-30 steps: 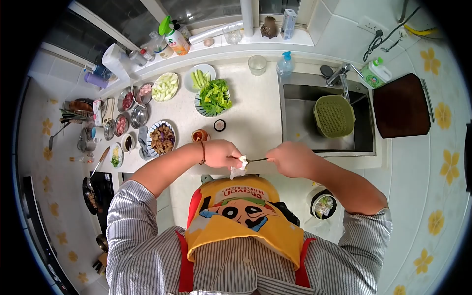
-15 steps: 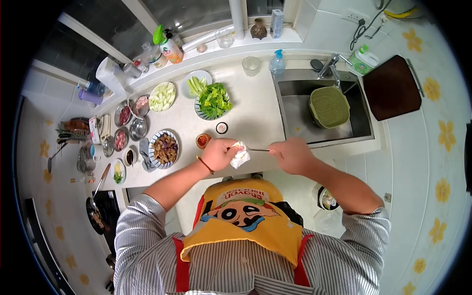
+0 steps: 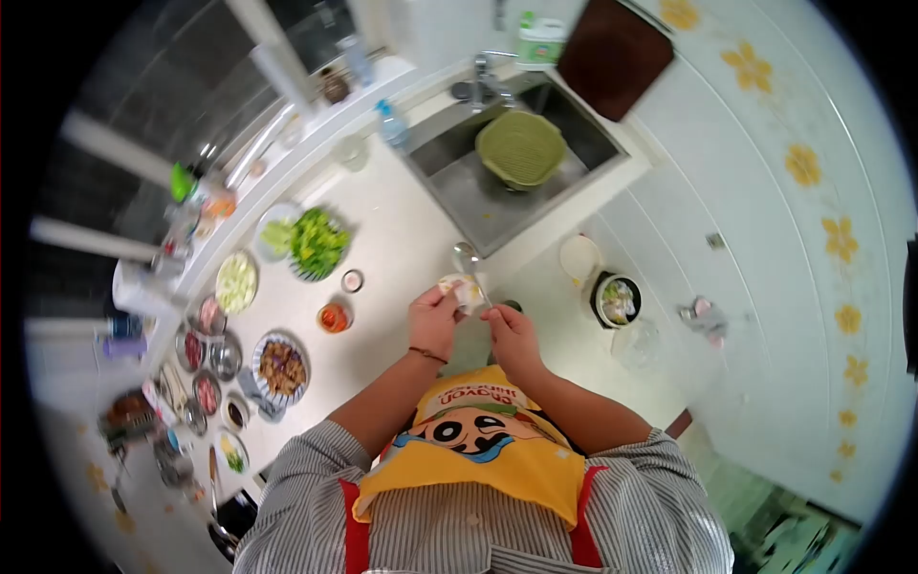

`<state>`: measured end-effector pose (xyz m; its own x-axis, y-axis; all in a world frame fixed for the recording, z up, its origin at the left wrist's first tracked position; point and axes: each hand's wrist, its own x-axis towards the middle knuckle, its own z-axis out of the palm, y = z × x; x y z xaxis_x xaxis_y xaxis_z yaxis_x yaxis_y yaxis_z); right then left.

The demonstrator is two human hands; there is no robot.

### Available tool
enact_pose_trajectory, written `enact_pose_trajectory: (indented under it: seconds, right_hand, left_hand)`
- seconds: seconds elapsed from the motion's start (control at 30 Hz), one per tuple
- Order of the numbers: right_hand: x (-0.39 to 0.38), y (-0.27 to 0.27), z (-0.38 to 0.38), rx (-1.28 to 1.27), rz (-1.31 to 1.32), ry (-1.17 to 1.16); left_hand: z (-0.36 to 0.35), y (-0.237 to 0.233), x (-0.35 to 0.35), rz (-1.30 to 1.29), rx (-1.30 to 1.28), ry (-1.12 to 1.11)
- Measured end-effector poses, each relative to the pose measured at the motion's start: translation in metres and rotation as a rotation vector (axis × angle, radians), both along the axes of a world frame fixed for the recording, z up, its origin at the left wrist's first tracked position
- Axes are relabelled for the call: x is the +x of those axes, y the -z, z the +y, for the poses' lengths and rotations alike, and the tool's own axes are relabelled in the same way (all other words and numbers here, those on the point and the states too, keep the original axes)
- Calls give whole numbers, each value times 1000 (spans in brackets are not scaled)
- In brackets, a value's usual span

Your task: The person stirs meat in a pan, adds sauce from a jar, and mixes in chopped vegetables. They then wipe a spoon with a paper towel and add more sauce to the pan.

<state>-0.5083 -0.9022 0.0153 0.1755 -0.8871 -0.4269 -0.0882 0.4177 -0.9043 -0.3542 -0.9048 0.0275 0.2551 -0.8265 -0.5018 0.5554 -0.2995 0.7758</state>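
Note:
My left hand (image 3: 432, 320) grips a crumpled white paper towel (image 3: 462, 290) at the counter's front edge. My right hand (image 3: 507, 335) holds a metal spoon (image 3: 468, 260) by its handle, bowl pointing up and away, the shaft running past the towel. Both hands are close together above my yellow cartoon apron (image 3: 473, 430). A small dish of red sauce (image 3: 334, 317) sits just left of my left hand.
The white counter (image 3: 402, 239) carries a plate of green leaves (image 3: 318, 242), a plate of dark cooked food (image 3: 280, 364) and several small bowls at the left. A sink (image 3: 478, 196) holds a green colander (image 3: 521, 149). A bin (image 3: 616, 299) stands on the floor to the right.
The view has swung and tilted, blurring the left side. The spoon has turned from lying sideways to pointing up, and my two hands have drawn closer together.

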Motion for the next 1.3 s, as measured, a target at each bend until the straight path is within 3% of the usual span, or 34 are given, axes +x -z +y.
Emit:
enact_pose_trajectory:
  seconds: [0.07, 0.2, 0.3, 0.37, 0.43, 0.53, 0.63, 0.67, 0.73, 0.87, 1.0, 1.07, 1.1, 1.17, 1.3]
  right_hand:
    - [-54, -3, 0, 165, -161, 173]
    - [-158, -5, -20, 260, -337, 367]
    - [-238, 7, -44, 287, -358, 303]
    - [-298, 22, -63, 125, -91, 223]
    - [-353, 22, -82, 98, -35, 191]
    - [-413, 19, -108, 34, 59, 99]
    - [-441, 11, -128, 23, 83, -3]
    - [-447, 9, -134, 30, 86, -39]
    - [-454, 9, -140, 22, 77, -39]
    - [-456, 17, -145, -50, 19, -12]
    - [-438, 13, -145, -84, -1, -3]
    - [-429, 26, -140, 125, -102, 29]
    - [-423, 33, -136, 124, -100, 26]
    - [-414, 44, -129, 77, -109, 116]
    - [-424, 43, -133, -69, -12, 51]
  left_hand:
    - [-13, 8, -28, -94, 40, 26]
    - [-62, 23, -122, -140, 147, 163]
    - [-114, 53, -201, -153, 128, 291]
    - [-148, 70, -242, -186, 100, 534]
    - [-173, 36, -286, -116, 173, 538]
    - [-200, 24, -325, -322, 0, 988]
    - [-218, 8, -350, -389, 142, 1079]
    - [-219, 4, -354, -396, 146, 1067]
    - [-219, -4, -361, 280, 112, 834]
    - [-204, 14, -365, 274, -68, 777]
    - [-183, 28, -407, 142, -16, 428]
    - [-176, 45, -432, 72, 54, 242]
    - [-174, 51, -437, 74, 53, 239]
    - [-174, 56, -445, -251, 140, 271]
    - [-177, 54, -449, -228, 47, 252]
